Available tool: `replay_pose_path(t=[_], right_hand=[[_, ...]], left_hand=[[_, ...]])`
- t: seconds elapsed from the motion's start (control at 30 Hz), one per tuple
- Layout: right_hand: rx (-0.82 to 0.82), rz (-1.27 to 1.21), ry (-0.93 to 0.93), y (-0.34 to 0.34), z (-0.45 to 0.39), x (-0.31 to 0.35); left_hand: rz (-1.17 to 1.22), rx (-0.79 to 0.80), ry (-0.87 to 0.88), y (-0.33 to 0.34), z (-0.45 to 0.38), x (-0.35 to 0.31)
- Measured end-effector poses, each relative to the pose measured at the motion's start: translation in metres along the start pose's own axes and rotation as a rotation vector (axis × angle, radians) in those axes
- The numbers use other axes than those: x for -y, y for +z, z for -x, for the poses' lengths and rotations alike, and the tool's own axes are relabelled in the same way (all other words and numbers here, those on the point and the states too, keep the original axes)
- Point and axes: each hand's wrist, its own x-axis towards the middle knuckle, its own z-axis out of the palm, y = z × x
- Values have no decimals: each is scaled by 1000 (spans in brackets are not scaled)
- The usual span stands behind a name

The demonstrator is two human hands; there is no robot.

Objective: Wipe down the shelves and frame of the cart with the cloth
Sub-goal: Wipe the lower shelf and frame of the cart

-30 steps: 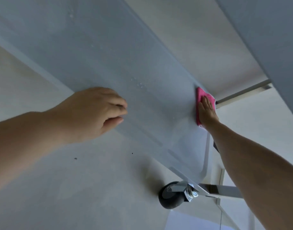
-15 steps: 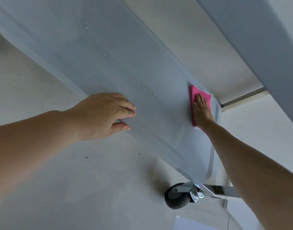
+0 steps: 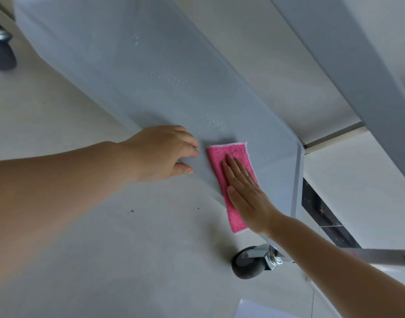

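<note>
The cart's lowest shelf [image 3: 128, 72] is a grey-blue tray that runs from upper left to lower right, with water droplets [image 3: 174, 80] on it. A folded pink cloth [image 3: 222, 157] lies on the shelf's near part and hangs over its front edge. My right hand [image 3: 245, 189] lies flat on the cloth, fingers straight and together. My left hand [image 3: 160, 152] grips the shelf's front edge just left of the cloth, fingers on top and thumb under the rim. A second grey shelf [image 3: 348, 72] crosses the upper right.
A black caster [image 3: 248, 263] with a metal bracket stands on the pale floor [image 3: 105, 260] below my right forearm. Another caster [image 3: 0, 51] shows at the far left edge. A metal frame bar [image 3: 385, 255] runs right from the near caster.
My right hand has slid the pink cloth from the shelf's far end toward me, next to my left hand. The view has shifted, and the left caster has come into sight.
</note>
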Motion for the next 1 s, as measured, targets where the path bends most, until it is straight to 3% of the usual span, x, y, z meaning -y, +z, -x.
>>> replay_pose_path(t=[0.2, 0.33, 0.43, 0.57, 0.73, 1.0], right_hand=[[-15, 87, -81, -6, -5, -8], [-25, 112, -100, -9, -16, -30], [-68, 111, -31, -17, -35, -56], [-147, 147, 194, -32, -70, -103], [81, 455, 262, -49, -105, -146], [51, 526, 353, -60, -143, -171]], left_hand=[[-161, -154, 9, -29, 14, 17], [-178, -148, 18, -32, 24, 32], [-187, -155, 36, -36, 26, 37], [-231, -179, 17, -47, 31, 47], [-208, -156, -7, -51, 37, 61], [-69, -173, -78, -48, 41, 73]])
